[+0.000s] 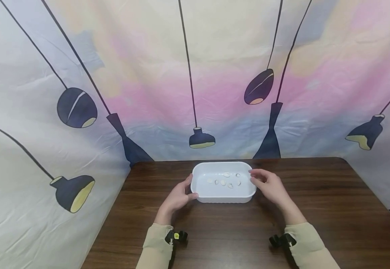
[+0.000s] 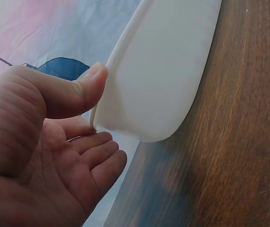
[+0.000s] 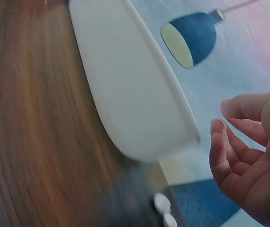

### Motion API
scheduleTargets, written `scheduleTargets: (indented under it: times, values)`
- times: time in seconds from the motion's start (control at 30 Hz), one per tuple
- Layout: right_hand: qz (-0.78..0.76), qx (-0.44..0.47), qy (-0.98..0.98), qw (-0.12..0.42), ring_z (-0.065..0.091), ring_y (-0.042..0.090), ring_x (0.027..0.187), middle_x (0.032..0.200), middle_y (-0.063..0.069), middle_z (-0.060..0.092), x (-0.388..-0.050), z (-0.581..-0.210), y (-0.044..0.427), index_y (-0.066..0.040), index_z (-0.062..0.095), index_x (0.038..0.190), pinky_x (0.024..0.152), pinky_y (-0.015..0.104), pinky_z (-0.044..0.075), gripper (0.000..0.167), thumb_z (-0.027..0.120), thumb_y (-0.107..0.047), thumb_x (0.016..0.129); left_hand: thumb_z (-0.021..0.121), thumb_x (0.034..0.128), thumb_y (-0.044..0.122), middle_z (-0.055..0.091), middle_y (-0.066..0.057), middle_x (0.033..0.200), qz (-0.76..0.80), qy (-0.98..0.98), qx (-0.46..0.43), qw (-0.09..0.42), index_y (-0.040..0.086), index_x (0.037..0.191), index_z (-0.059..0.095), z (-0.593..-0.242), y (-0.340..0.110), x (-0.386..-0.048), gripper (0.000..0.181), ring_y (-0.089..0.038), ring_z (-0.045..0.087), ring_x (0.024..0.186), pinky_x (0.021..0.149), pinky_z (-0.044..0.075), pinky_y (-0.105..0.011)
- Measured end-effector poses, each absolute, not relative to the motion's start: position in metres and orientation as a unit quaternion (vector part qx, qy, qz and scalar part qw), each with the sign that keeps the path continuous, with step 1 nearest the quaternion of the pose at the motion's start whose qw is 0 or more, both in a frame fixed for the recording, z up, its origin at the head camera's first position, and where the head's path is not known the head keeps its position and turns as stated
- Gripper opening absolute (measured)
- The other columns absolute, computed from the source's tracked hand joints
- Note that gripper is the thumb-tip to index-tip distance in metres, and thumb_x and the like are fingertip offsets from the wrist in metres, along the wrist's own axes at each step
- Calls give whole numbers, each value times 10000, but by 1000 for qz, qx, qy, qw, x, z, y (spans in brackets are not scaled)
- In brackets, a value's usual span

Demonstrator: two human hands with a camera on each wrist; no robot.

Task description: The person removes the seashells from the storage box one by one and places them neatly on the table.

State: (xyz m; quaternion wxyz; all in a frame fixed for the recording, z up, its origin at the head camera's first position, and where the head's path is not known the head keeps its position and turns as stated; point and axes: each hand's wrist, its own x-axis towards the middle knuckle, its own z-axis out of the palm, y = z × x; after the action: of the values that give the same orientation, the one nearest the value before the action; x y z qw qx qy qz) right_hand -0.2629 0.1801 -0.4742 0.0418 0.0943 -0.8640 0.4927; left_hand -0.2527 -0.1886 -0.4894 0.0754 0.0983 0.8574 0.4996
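Observation:
A white tray [image 1: 224, 200] with rounded corners holds several small, pale, shell-like pieces [image 1: 223, 183]. My left hand [image 1: 177, 195] grips its left end; in the left wrist view that hand [image 2: 64, 142] has its thumb on the rim of the tray [image 2: 158, 71] and its fingers at the end. At the tray's right end is my right hand [image 1: 271, 186]. The right wrist view shows this hand [image 3: 253, 156] loosely bent, holding nothing, with a gap between its fingertips and the tray [image 3: 125, 80]. Whether the tray's base touches the table, I cannot tell.
The tray is near the far edge of a dark wooden table [image 1: 228, 235]. Behind the table hangs a pastel cloth [image 1: 147, 74] printed with dark lamps. Two small white pieces [image 3: 162, 202] show beyond the tray's end in the right wrist view.

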Motion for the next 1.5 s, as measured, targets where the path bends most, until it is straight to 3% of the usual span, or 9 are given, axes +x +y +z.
scheduleTargets:
  times: [0.4,0.67,1.23,1.5]
  values:
    - [457,147,-877,11,719,296,1049,1209,118,762,-288,-474,124,-54,765,1280,919,478,594,290,736,-120,999,766,962,59,262,-174,1734,499,857,99,79,-8,1667,281,-488,-188,-252,859,-368,269,1595,1275,239,-569]
    - [433,147,-889,0,747,323,1024,1233,176,754,-307,-490,105,16,760,1242,932,483,601,283,706,-10,966,772,957,66,268,-184,1731,498,858,100,79,-15,1665,282,-491,-188,-249,865,-384,265,1595,1272,235,-594]
    - [355,111,-928,0,728,277,1012,1174,143,762,-322,-497,92,-4,744,1292,898,463,602,377,627,25,935,763,970,76,270,-148,1741,494,861,90,78,15,1677,278,-490,-186,-249,860,-363,274,1596,1273,238,-593]
    - [332,114,-937,-1,700,339,1163,1278,181,737,-325,-500,88,19,732,1313,1005,508,570,396,610,44,936,774,967,96,279,-145,1739,498,859,90,77,24,1679,285,-488,-188,-250,867,-370,298,1588,1267,253,-596]
